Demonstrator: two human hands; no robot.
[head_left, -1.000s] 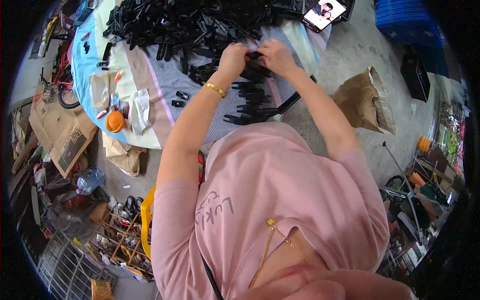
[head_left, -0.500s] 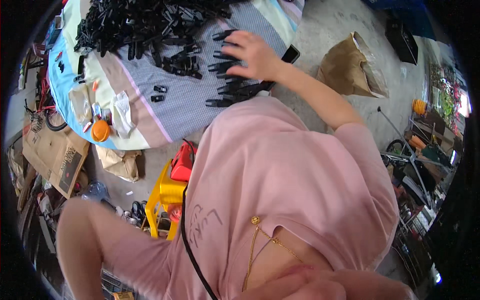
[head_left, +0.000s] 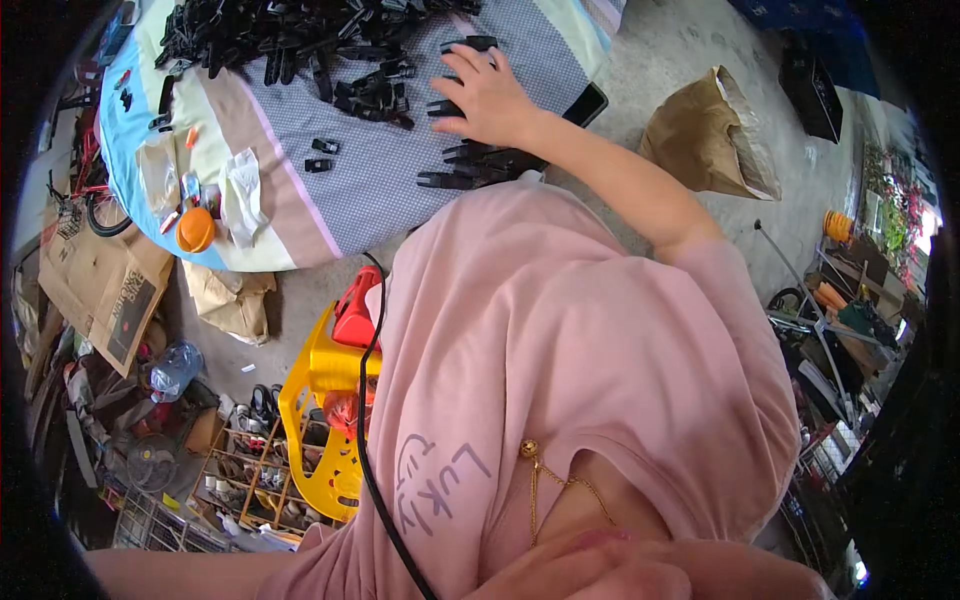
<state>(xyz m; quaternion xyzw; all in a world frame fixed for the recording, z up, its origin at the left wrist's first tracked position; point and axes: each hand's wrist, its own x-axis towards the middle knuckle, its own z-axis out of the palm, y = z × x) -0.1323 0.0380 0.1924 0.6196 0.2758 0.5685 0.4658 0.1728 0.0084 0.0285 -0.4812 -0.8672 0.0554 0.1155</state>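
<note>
My right hand (head_left: 490, 100) rests over a row of black plastic clips (head_left: 455, 180) at the near right edge of the cloth-covered table. Its fingers are spread, with clip ends showing beyond and between the fingertips. Part of the row is hidden beneath the palm. Farther left lies a big heap of similar black clips (head_left: 290, 45), and a small black clip (head_left: 322, 146) sits beside another, apart from the heap. A dark flat object (head_left: 587, 104) juts out past my wrist at the table's edge. Of my left side only the bare arm (head_left: 180, 575) shows at the lower left; that hand is out of view.
The patterned tablecloth (head_left: 370, 215) also bears a round orange object (head_left: 196, 230) and a white crumpled wrapper (head_left: 241, 195). A brown paper bag (head_left: 690, 140) stands on the floor at right. A yellow plastic chair (head_left: 325, 470) and a black cable (head_left: 368, 430) are near my left side.
My right hand has shifted slightly up along the row, still with spread fingers. My left arm has dropped toward the lower edge, uncovering the shelf and fan. The view has tilted a little.
</note>
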